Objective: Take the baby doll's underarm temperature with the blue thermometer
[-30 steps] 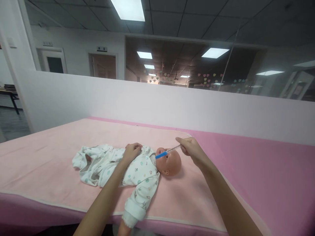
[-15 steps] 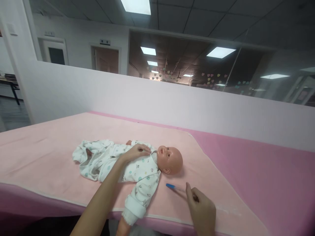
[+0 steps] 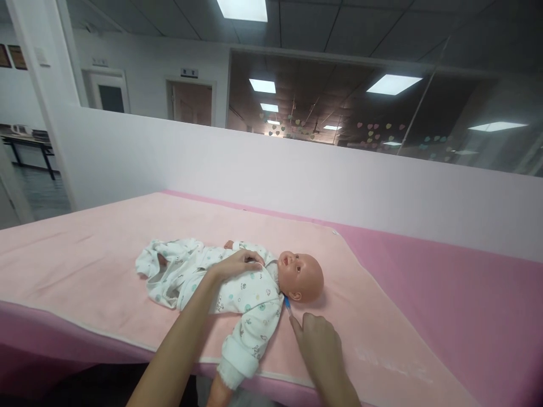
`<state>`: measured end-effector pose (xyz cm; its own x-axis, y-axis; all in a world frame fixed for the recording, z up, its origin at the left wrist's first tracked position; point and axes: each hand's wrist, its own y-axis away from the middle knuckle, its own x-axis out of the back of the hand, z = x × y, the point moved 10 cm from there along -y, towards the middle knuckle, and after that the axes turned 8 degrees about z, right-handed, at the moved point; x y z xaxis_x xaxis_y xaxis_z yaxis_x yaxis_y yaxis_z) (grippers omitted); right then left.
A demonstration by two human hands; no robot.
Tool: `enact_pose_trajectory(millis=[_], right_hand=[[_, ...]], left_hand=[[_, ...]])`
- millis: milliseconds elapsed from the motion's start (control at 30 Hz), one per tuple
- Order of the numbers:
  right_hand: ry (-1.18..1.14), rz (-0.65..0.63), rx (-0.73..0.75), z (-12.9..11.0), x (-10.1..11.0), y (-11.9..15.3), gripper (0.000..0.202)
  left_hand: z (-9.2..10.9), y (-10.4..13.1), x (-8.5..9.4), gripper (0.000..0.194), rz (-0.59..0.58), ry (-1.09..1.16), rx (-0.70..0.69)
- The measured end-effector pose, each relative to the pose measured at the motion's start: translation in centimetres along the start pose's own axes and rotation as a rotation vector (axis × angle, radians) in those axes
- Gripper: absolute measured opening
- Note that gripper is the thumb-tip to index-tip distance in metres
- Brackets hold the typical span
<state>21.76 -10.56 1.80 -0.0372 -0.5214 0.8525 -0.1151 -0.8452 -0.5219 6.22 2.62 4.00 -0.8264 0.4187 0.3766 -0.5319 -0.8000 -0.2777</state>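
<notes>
Since half a second ago, the blue-tipped stick [image 3: 287,303] is being brought in from the open towel towards the doll's neck, and the view is being shifted slightly to the left; nearest the camera, the right hand [image 3: 316,342] is being held knuckles-up over the pink towel [image 3: 373,316], its fingers curled narrow around the stick, of which only the blue tip is being shown beyond the forefinger, so the grip itself cannot be fully seen; the stick's long axis is being run from the hand up and to the left, its tip lying just under the ear of the baby doll [image 3: 302,275], between the head and the shoulder of the printed white romper [image 3: 237,291]; the tip seems to be touching or nearly touching the collar, though which cannot be told; the right hand is by far the nearer to the stick; farther in, the left hand [image 3: 240,263] is being laid flat and loosely spread on the doll's chest, holding nothing; the doll is lying on its back, head to the right, one sleeve hanging over the near edge; beyond, a darker pink cover [image 3: 445,282] is being shown, then a white partition [image 3: 271,169] and glass above it.
</notes>
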Motion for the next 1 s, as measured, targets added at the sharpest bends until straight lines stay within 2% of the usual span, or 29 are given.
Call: enact_pose_trajectory(millis=[100, 200, 300, 400, 500, 567, 733, 1000], right_hand=[[-0.197, 0.07, 0.05, -1.9, 1.9, -2.3, 0.026], [-0.302, 0.14, 0.109, -5.6, 3.2, -5.3, 0.024], [-0.56, 0.355, 0.28, -10.5, 4.6, -7.2, 0.024], [-0.783, 0.46, 0.371, -13.0, 3.3, -7.4, 0.042], [-0.937, 0.475, 0.315, -12.6, 1.2, -7.0, 0.05], [-1.014, 0.48, 0.249, -11.7, 0.4, -6.8, 0.05], [-1.096, 0.508, 0.123, -10.1, 0.7, -6.8, 0.034], [-1.191, 0.493, 0.099, -9.7, 0.6, -7.1, 0.037]], left_hand=[[-0.9, 0.0, 0.0, 0.026, 0.005, 0.057, 0.065], [-1.2, 0.1, 0.0, 0.025, 0.016, 0.129, 0.094], [-1.1, 0.1, 0.3, 0.014, 0.059, 0.166, 0.07], [-1.2, 0.0, 1.0, 0.005, 0.133, 0.151, 0.059], [-1.3, -0.1, 0.6, 0.008, 0.089, 0.164, 0.063], [-1.0, -0.2, 0.2, 0.009, 0.04, 0.199, 0.042], [-0.9, -0.2, -0.3, 0.011, -0.005, 0.3, 0.056], [-1.3, -0.1, -0.3, 0.014, -0.022, 0.332, 0.148]])
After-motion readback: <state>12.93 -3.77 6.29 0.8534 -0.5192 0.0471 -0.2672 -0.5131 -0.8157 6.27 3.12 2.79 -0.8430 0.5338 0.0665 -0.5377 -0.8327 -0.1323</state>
